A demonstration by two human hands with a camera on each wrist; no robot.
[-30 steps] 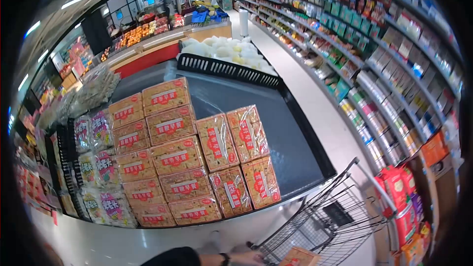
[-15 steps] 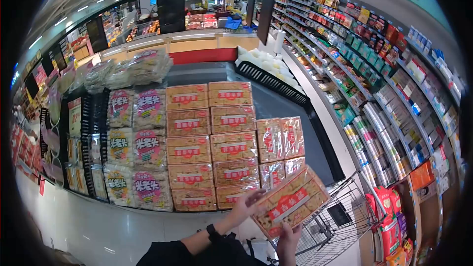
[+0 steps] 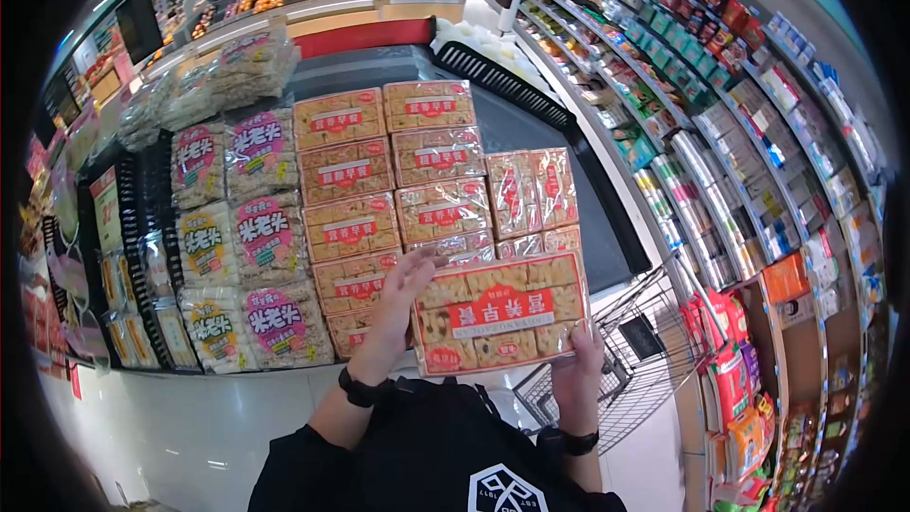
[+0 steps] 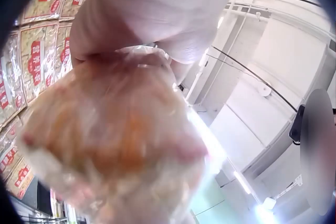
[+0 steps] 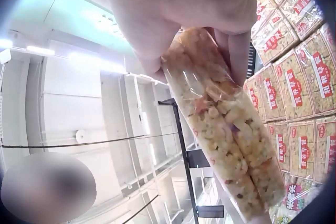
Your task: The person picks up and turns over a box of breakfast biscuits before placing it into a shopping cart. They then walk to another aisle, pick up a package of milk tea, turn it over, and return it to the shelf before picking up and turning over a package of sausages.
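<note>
A person holds a flat clear plastic pack of puffed snack squares with a red label [image 3: 500, 315] up in front of their chest. The pack lies on its side, so its long way goes from left to right, and its big flat face looks up at the head camera. The red label runs along the long way too.

The left hand [image 3: 406, 286] is at the left end of the pack. Its fingers are mostly straight and spread, and they reach up behind the top left corner. In the left wrist view the pack is a blur close to the camera, with the thumb curled over its edge.

The right hand [image 3: 580, 362] is under the bottom right corner. In the right wrist view the right hand's fingers [image 5: 239, 50] and thumb pinch the thin edge of the pack.

Behind the pack is a dark display surface [image 3: 531, 133] stacked with many more snack packs of the same kind [image 3: 389, 171]. To the right, just beside the person, stands a wire shopping cart [image 3: 645, 341]. Farther right is a long shelf wall full of colourful goods [image 3: 758, 152].
</note>
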